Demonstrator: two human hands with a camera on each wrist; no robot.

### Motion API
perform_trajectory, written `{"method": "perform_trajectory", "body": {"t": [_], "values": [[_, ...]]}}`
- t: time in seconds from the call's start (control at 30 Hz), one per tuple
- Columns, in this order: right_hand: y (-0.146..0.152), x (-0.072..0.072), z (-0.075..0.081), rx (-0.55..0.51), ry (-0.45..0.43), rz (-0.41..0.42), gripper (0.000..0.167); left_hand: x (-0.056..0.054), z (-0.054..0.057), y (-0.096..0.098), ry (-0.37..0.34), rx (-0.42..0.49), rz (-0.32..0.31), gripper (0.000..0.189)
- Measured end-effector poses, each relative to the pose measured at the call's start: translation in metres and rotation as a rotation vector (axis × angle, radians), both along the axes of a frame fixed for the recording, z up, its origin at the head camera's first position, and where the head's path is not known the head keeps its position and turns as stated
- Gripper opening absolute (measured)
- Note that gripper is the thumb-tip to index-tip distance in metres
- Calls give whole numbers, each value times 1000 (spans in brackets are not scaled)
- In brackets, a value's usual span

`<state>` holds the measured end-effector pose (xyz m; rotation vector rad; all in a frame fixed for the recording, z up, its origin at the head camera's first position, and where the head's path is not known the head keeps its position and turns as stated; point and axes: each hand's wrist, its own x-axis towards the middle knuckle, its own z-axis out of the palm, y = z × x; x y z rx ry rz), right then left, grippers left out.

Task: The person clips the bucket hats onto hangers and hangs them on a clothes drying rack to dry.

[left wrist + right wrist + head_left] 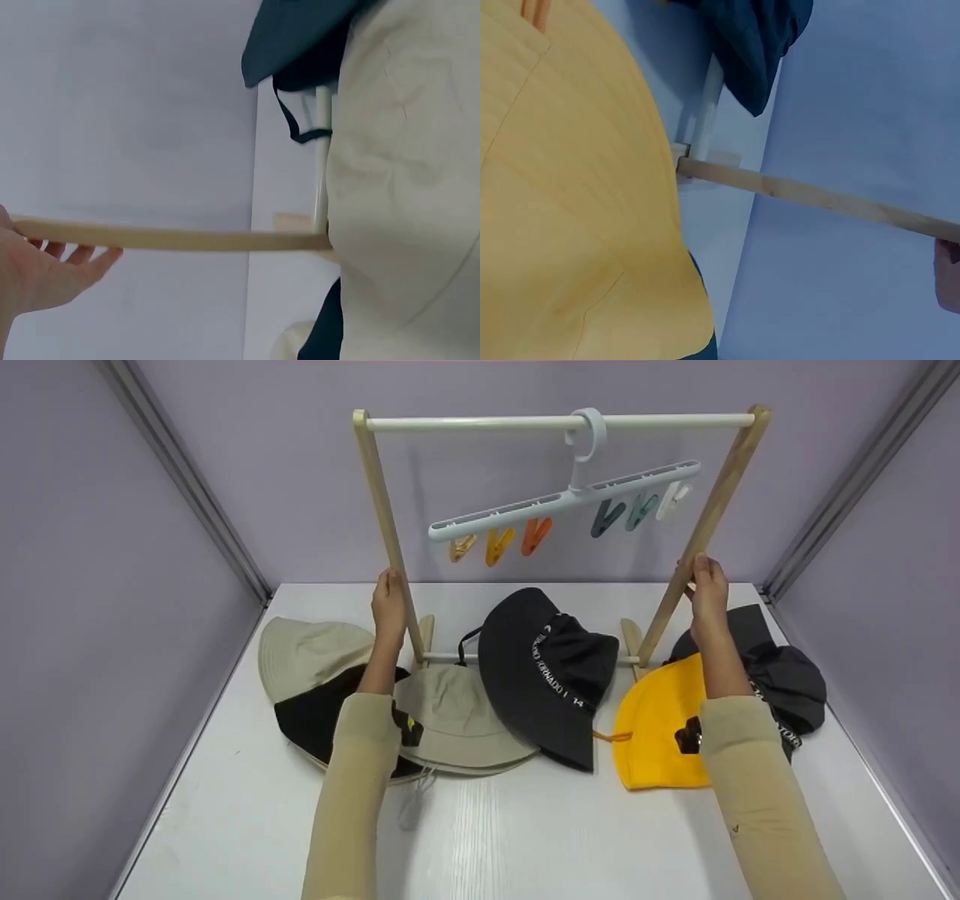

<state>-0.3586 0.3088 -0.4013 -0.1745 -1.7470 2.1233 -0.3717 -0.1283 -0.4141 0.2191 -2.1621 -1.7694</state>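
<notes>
Beige sleeves (352, 802) are partly hiding hats (652, 727). My left hand (388, 604) is gripping one wooden post (382, 502), my right hand (709, 592) the other post (718, 502).

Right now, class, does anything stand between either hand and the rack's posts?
Nothing visible does: the left hand holds the left post and the right hand the right post. Lower down, the middle black hat hides part of the bottom bar, apart from both hands.

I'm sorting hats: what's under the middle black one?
A beige hat lies partly under its left edge; the white lower bar passes behind. The black hat covers the rest.
</notes>
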Motion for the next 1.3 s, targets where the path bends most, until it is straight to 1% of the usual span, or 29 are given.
{"method": "perform_trajectory", "body": {"t": [0.07,0.1,0.17,0.2,0.27,0.3,0.33,0.37,0.4,0.43,0.5,0.53,0.57,0.6,0.63,0.67,0.7,0.8,0.9,1.0,1.03,1.07,1.1,1.13,1.17,1.23,1.27,1.3], "values": [[-5,5,1,-101,-5,-54,30,4,-2,8,-10,54,75,42],[-7,7,0,-159,-2,-105,28,7,-4,13,-4,95,121,41],[-11,14,-3,-271,10,-218,22,15,-10,26,36,188,212,41],[-13,18,-7,-323,21,-268,18,24,-9,34,67,249,241,42],[-18,25,-16,-391,10,-335,12,36,-17,50,115,357,275,43],[-21,29,-21,-405,-15,-343,9,40,-23,59,127,403,279,43],[-23,32,-27,-406,-48,-335,8,45,-30,68,130,445,269,42],[-26,34,-33,-389,-86,-318,8,53,-35,78,117,478,247,41],[-29,36,-39,-369,-127,-296,8,53,-53,87,127,503,227,41],[-31,38,-45,-343,-174,-269,8,53,-65,95,80,523,203,41],[-36,41,-56,-277,-262,-210,10,60,-79,110,-30,558,151,42],[-39,42,-60,-240,-308,-176,13,65,-83,117,-86,572,122,44],[-41,43,-65,-208,-348,-139,16,70,-87,122,-146,574,97,47],[-43,44,-69,-180,-391,-99,21,72,-91,126,-196,576,76,50],[-46,45,-73,-156,-428,-62,27,81,-83,129,-274,567,49,53],[-48,46,-76,-132,-462,-30,31,85,-84,131,-304,558,35,56],[-50,46,-80,-121,-487,1,35,89,-84,133,-318,554,25,58],[-55,48,-87,-104,-552,71,44,96,-85,136,-346,527,10,63],[-60,49,-93,-127,-600,130,49,100,-86,137,-351,526,0,62],[-65,49,-101,-161,-632,155,43,103,-89,140,-352,529,-1,60],[-66,49,-105,-175,-638,162,38,104,-90,141,-347,524,3,59],[-63,46,-113,-206,-629,180,31,105,-92,142,-340,513,7,58],[-63,46,-118,-217,-627,187,24,106,-93,144,-335,489,12,57],[-60,42,-127,-253,-607,207,17,107,-94,144,-337,442,25,57],[-57,39,-134,-278,-607,231,14,108,-96,145,-335,380,38,56],[-57,38,-141,-305,-609,264,11,109,-99,145,-344,252,70,56],[-58,38,-143,-306,-617,274,11,109,-100,145,-354,213,82,57],[-62,41,-140,-304,-631,264,11,109,-102,144,-363,200,87,58]]}}
